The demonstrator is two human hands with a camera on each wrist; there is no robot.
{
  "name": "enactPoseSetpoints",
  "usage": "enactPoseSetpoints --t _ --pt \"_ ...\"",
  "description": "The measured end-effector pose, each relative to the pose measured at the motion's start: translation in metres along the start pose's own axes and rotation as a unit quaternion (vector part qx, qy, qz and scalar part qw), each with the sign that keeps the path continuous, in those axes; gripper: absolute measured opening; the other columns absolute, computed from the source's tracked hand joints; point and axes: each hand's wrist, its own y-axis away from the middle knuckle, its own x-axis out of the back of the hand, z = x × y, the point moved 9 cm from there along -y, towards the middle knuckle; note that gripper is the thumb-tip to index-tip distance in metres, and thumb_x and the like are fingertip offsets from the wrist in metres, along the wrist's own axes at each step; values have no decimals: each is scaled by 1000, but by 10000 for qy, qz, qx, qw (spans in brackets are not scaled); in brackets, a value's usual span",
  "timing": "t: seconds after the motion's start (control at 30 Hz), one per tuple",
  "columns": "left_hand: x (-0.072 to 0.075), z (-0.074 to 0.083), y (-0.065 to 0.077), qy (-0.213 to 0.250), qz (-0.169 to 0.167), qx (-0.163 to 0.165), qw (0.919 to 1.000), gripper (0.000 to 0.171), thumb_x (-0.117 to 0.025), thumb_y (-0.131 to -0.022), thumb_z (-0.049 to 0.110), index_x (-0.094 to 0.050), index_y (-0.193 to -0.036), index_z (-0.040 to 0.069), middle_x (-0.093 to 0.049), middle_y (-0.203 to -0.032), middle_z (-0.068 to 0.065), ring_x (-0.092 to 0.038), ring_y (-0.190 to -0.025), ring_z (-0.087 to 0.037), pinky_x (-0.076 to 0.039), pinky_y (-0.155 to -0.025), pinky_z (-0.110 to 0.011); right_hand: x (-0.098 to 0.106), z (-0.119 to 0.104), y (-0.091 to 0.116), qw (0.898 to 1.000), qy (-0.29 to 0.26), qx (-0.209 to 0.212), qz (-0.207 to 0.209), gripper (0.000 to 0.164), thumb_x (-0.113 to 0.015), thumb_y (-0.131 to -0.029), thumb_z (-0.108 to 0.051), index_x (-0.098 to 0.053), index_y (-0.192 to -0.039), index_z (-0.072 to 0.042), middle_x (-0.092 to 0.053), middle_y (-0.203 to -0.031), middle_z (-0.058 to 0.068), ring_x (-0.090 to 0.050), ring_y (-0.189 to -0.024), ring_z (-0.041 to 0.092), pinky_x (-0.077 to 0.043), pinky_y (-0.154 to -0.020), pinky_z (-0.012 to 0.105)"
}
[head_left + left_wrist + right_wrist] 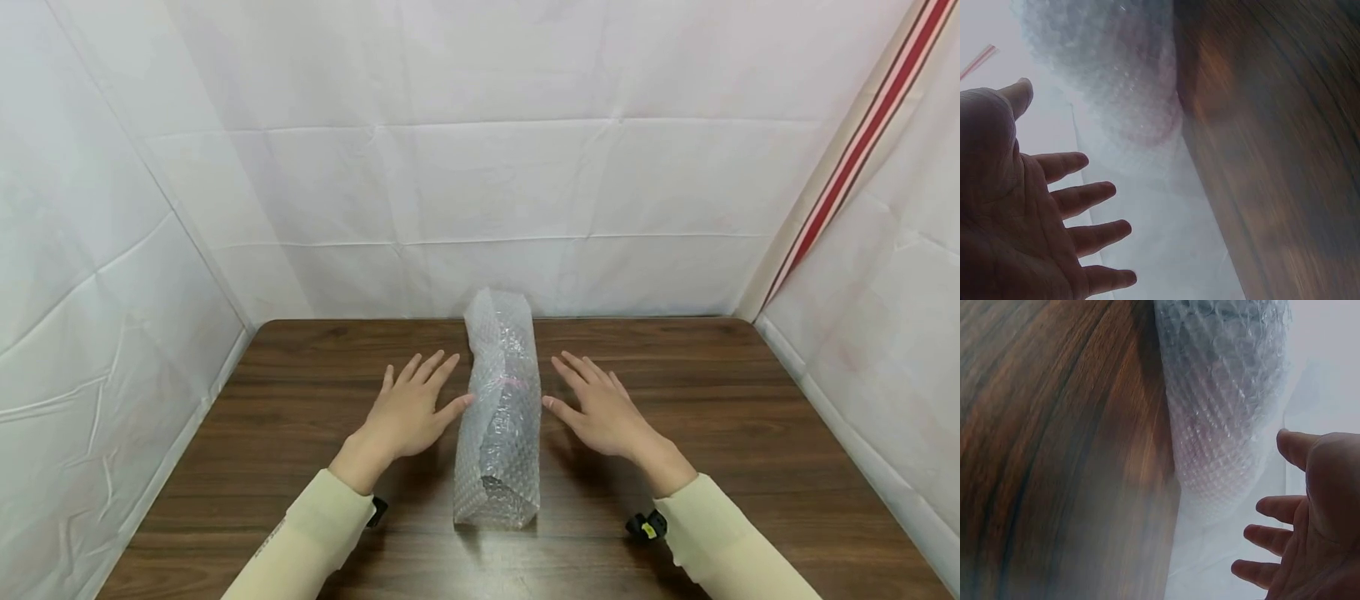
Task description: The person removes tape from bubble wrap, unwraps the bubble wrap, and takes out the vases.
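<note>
A long bundle of clear bubble wrap (498, 417) lies lengthwise on the wooden table, its near end facing me and its far end at the back edge. Something pinkish shows faintly through the layers, too blurred to name. My left hand (411, 408) hovers on the bundle's left side with fingers spread, the thumb tip overlapping its edge in the head view. On the other side my right hand (600, 406) is spread too, thumb tip right by the wrap. Both palms appear bare in the left wrist view and the right wrist view, with the bubble wrap (1229, 394) beyond the fingers.
The dark wood table (300, 433) has rounded back corners. White sheeting (487, 183) hangs behind it and along both sides, with a red-striped band (862, 158) at the right corner. Dark wrist devices (647, 527) sit under both sleeves.
</note>
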Motion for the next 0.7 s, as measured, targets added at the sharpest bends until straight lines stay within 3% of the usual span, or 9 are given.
enactPoseSetpoints --t 0.33,0.7 --pt "4 20 4 410 -40 -222 9989 76 -43 -104 67 -30 -165 23 -29 -171 -7 -23 -159 -39 -17 -126 -69 -1 -15 3 9994 -233 234 99 70 -54 -107 -49 -31 -165 -18 -26 -172 10 -22 -158 43 -15 -124 72" --pt "5 37 3 469 8 -505 9976 78 -44 -104 66 -33 -164 18 -33 -169 -8 -26 -157 -41 -22 -126 -66 -3 -27 -1 9982 -403 445 43 71 -54 -106 -50 -34 -163 -12 -26 -171 12 -25 -156 44 -19 -123 72"
